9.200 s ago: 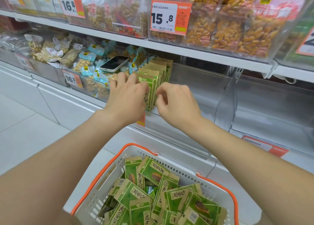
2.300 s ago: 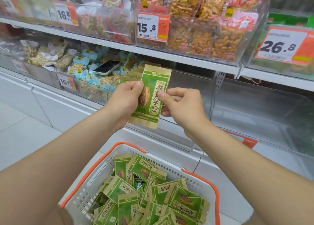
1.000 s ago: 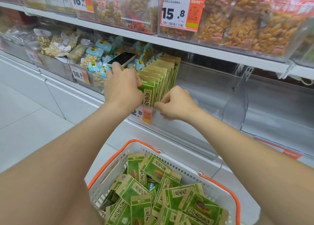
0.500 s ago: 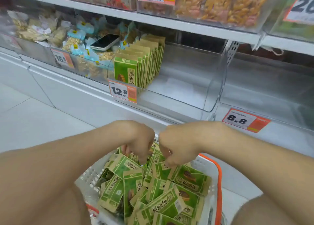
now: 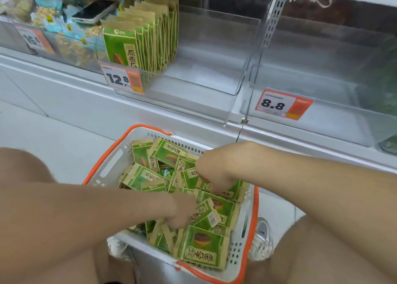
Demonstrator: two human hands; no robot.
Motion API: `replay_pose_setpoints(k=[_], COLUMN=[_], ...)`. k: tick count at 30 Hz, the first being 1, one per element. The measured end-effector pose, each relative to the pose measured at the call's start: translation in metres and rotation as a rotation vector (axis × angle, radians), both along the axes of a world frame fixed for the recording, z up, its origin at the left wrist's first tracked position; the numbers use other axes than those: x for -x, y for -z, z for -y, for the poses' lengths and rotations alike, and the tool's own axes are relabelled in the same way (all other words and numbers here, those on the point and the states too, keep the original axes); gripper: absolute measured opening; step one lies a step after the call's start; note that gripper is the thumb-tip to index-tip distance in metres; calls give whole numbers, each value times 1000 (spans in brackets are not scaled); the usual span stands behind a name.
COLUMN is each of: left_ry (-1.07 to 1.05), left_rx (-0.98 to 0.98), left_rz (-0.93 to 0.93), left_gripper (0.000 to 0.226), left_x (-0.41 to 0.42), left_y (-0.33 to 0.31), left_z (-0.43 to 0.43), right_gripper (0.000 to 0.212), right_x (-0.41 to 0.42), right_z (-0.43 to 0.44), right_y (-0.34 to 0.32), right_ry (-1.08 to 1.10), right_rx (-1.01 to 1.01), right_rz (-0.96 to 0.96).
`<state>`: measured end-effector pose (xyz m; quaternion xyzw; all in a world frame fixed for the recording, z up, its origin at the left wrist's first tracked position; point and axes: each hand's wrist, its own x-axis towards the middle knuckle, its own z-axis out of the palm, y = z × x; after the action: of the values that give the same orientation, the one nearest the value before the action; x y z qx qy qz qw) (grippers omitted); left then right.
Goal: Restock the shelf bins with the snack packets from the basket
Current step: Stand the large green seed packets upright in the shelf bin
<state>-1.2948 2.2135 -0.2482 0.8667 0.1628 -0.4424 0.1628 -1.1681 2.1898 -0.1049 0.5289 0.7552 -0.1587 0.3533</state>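
Observation:
A white basket with an orange rim stands on the floor below the shelf, full of loose green snack packets. My left hand is down in the pile, its fingers pinched on the edge of one tilted green packet. My right hand reaches into the far side of the basket with fingers curled down among the packets; its grip is hidden. Above, a clear shelf bin holds a row of upright green packets at its left end.
An orange price tag 12.8 hangs on that bin's front. The bin to the right, tagged 8.8, holds nothing I can see. A phone lies on the blue packets in the left bin. My knees flank the basket.
Both hands left the shelf row and dropped into the basket. Since half a second ago they have spread apart, the left nearer me, and my view has tilted down.

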Motion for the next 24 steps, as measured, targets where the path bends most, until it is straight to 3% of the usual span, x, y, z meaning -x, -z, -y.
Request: replay_pose_setpoints(k=[5, 10, 14, 17, 21, 24], left_ry=[-317, -379, -458, -615, -943, -1083], left_rx=[111, 138, 160, 185, 309, 396], left_rz=[25, 2, 94, 247, 355, 252], left_gripper=[28, 45, 24, 20, 35, 38], left_x=[0, -3, -25, -33, -34, -27], left_y=[-2, -5, -36, -60, -96, -125], left_z=[-16, -15, -26, -51, -77, -87], right_gripper=[41, 35, 36, 16, 51, 54], right_x=[-7, -11, -13, -15, -19, -22], right_z=[4, 3, 0, -3, -3, -5], right_y=[-2, -4, -10, -19, -38, -43], right_ry=[10, 50, 19, 33, 52, 99], right_rx=[-23, -11, -18, -21, -41, -212], right_rz=[-18, -13, -12, -23, -67, -239])
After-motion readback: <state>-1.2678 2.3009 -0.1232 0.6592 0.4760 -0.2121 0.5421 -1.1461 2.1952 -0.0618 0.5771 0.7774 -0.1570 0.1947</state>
